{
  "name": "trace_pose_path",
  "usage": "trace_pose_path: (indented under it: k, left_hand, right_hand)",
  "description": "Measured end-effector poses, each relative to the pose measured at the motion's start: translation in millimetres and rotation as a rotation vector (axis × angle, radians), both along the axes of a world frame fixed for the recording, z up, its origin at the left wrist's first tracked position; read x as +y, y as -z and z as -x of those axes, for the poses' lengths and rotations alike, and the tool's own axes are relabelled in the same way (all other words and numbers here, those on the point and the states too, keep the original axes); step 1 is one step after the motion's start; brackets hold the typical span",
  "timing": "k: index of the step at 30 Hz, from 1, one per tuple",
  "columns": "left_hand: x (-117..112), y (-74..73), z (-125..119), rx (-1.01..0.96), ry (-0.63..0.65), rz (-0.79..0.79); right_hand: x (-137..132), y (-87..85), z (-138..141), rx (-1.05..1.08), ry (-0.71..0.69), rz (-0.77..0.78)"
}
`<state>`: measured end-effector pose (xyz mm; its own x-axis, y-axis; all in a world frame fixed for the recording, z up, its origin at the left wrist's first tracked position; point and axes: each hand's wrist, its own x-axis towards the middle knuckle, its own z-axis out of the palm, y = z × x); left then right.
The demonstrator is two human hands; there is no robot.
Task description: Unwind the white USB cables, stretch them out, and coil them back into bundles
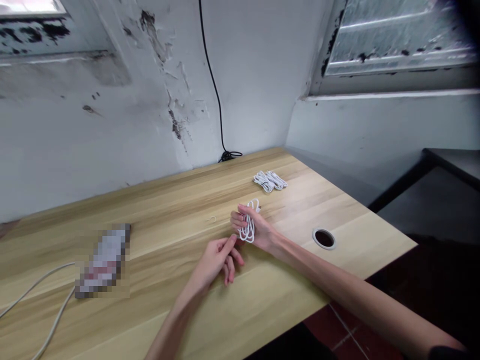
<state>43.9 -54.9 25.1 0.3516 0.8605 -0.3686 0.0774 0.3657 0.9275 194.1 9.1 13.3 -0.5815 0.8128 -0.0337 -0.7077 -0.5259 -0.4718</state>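
A white cable (pixel 247 227), gathered into long loops, is in my right hand (pixel 258 227), whose fingers are closed round it above the wooden table. Just below and left, my left hand (pixel 221 257) has its thumb and forefinger pinched together at the lower edge of the loops. The other left fingers hang loosely curled. What exactly lies between that thumb and forefinger is partly hidden. Beyond my hands, two coiled white cables (pixel 270 181) lie side by side on the table; a dark tie shows round the left one. A thin pale curved strand (pixel 212 219) rests left of my right hand.
The wooden table (pixel 157 215) meets a peeling wall. A pixelated flat object (pixel 103 262) with a pale cord (pixel 56 320) beside it lies at left. A black cable (pixel 213 80) runs down the wall to a heap. A round cable hole (pixel 324 239) is near the right edge.
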Motion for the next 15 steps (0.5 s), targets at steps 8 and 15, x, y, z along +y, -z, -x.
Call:
trace_pose_path:
  k: [8,15]
  left_hand:
    - [9,8.9,4,-0.196,-0.194,-0.040]
    - [8,8.6,-1,-0.102,-0.333,-0.215]
  right_hand:
    - [-4,-2.4,0,-0.002,-0.028,-0.012]
    - [-2,-2.3,-2,-0.039,0.071,0.035]
